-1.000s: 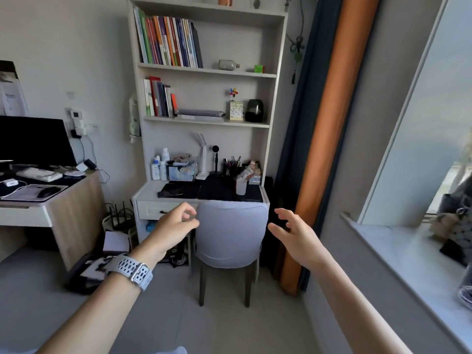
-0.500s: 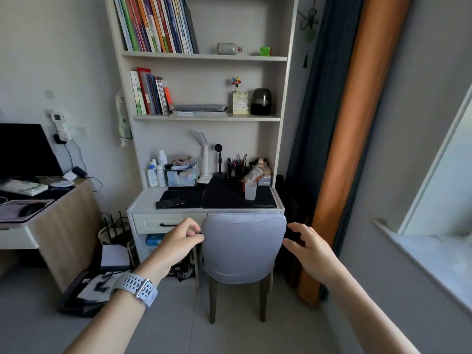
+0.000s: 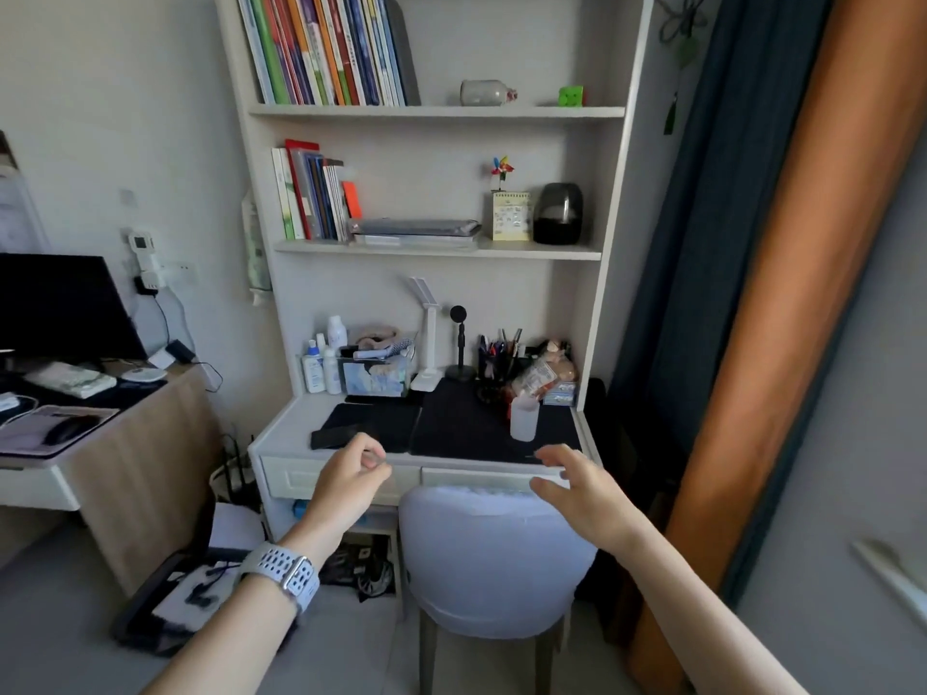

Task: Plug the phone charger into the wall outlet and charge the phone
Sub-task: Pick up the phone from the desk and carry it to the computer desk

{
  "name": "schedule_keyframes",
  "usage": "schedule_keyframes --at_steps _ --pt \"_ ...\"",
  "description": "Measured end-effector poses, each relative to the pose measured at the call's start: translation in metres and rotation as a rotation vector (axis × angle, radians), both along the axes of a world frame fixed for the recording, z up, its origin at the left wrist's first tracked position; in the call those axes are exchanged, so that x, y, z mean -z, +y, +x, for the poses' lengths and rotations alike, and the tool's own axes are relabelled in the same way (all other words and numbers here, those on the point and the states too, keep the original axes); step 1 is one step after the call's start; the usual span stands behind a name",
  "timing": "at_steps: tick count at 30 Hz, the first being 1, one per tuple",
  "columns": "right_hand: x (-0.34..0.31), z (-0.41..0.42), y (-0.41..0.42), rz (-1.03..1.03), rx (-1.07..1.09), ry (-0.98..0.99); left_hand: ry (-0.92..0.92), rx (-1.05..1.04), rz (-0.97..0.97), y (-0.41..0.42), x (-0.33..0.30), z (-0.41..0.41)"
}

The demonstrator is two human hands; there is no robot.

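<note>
Two empty hands are hanging above the chair [image 3: 494,554]: left hand [image 3: 346,486] half curled, right hand [image 3: 577,489] spread wide, near the phone [image 3: 337,436] on the tabletop [image 3: 291,431].

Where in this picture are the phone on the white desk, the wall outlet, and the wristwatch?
phone [image 3: 335,436], head view, middle of its dark screen.
wall outlet [image 3: 183,269], head view, centre of the white faceplate.
wristwatch [image 3: 282,572], head view, perforated grey strap on the left wrist.

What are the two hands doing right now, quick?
Left hand: empty, fingers loosely curled, thumb near fingertips.
Right hand: open, fingers spread, holding nothing.
</note>
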State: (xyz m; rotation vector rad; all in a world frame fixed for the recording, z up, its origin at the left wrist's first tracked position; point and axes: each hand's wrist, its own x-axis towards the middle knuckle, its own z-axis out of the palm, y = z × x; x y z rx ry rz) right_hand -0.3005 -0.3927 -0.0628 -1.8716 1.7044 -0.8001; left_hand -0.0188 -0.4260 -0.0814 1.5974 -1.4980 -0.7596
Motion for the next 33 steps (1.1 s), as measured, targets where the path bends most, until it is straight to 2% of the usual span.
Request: schedule_keyframes --at_steps 7,15,25,33 --pt "0.002 0.014 -0.076 0.036 -0.107 0.011 -0.004 -0.028 0.049 -0.054 0.003 0.011" --pt "0.017 0.059 -0.165 0.077 -0.16 0.028 -0.051 -0.047 0.13 -0.14 0.019 0.06" --pt "0.019 0.145 -0.287 0.082 -0.149 -0.01 -0.12 0.003 0.193 -0.263 0.029 0.14" --pt "0.033 0.183 -0.349 0.123 -0.123 -0.008 -0.141 0.067 0.233 -0.321 0.05 0.173"
